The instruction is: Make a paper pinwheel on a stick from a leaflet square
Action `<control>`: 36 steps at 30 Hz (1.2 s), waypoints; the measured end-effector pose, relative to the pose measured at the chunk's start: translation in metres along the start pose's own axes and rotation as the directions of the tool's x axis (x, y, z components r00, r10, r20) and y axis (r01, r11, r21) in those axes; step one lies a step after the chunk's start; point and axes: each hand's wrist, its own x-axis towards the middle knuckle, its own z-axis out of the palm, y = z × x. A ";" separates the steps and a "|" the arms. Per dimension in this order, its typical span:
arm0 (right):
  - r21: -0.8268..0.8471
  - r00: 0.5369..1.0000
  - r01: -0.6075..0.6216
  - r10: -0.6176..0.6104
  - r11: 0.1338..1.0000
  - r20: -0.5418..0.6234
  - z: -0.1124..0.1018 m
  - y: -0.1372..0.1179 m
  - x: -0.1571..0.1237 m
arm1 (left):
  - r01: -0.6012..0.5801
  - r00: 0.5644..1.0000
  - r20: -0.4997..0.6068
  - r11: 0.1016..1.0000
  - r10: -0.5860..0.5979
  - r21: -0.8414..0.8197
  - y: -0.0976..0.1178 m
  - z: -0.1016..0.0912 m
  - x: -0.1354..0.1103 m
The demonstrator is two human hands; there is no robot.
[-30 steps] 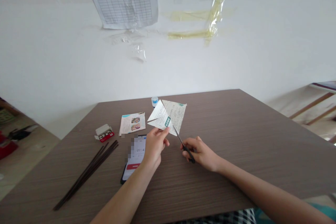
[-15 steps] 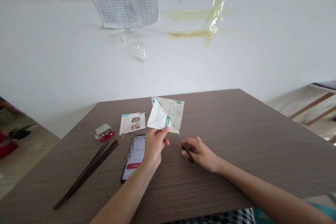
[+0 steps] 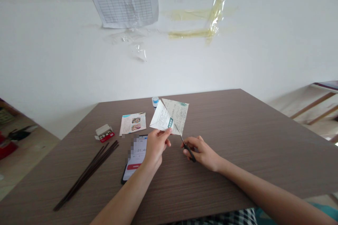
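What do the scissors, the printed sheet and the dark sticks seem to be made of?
Scissors: dull black handle, probably plastic; thin greyish blades, likely metal. Printed sheet: matte paper, judging by its print and thin, crisp edges. Dark sticks: slim, straight and dull brown, perhaps wood, though plastic or coated metal is possible.

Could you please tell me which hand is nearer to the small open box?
Left: the left hand, holding paper, is to the right of the box; the right hand, holding scissors, is farther to its right.
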 end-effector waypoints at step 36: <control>0.047 0.999 -0.036 0.037 0.998 -0.010 -0.002 -0.006 -0.003 | 0.000 1.000 0.031 0.999 -0.001 0.032 0.004 0.002 -0.004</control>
